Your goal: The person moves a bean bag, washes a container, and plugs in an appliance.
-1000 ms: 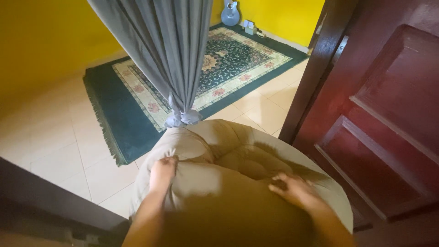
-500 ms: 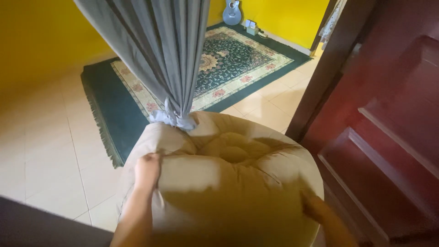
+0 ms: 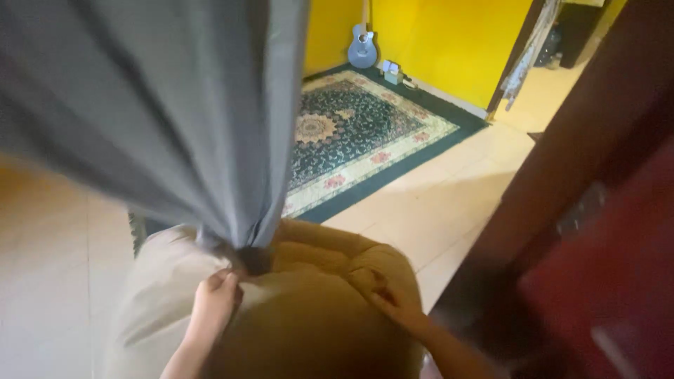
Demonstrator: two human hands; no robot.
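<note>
Cushion (image 3: 309,330) gripped between left hand (image 3: 214,302) and right hand (image 3: 393,305).

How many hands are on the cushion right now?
2. The left hand grips the beige cushion near the grey curtain; the right hand presses its upper right side.

Tiled floor (image 3: 449,210) (pale) bears a patterned green rug (image 3: 358,140).

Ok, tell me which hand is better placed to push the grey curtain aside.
Left, probably. The left hand grips the beige cushion right beneath the curtain's gathered end; the right hand sits farther away, near the door.
</note>
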